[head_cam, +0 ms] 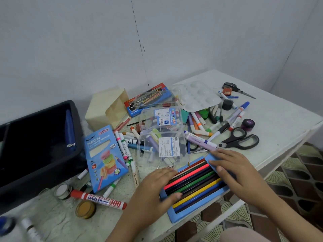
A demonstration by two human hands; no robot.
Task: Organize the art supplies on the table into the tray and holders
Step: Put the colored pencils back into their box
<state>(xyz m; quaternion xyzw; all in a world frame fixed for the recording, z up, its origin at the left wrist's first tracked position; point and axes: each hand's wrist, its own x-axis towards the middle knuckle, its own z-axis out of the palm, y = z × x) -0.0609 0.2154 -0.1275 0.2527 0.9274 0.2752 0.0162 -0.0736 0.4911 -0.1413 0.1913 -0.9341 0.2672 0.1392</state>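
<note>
A light blue pencil box [183, 215] lies open at the table's near edge, filled with coloured pencils [194, 184]. My left hand [155, 187] rests flat on the pencils at the box's left end, thumb against the box's side. My right hand [232, 168] lies with straight fingers over the box's blue flap [208, 157] at the far end. A dark tray [40, 168] stands at the left with a blue pen inside. A beige holder [103, 110] lies behind the clutter. Loose markers [197, 121] are scattered across the middle.
A clear colour pen case [162, 137] lies open just beyond my hands. A blue neon pencil box [104, 158], a red whiteboard marker [99, 199], black scissors [239, 138], a white palette [199, 96] and small paint jars [85, 209] lie around. The table edge runs close on the right.
</note>
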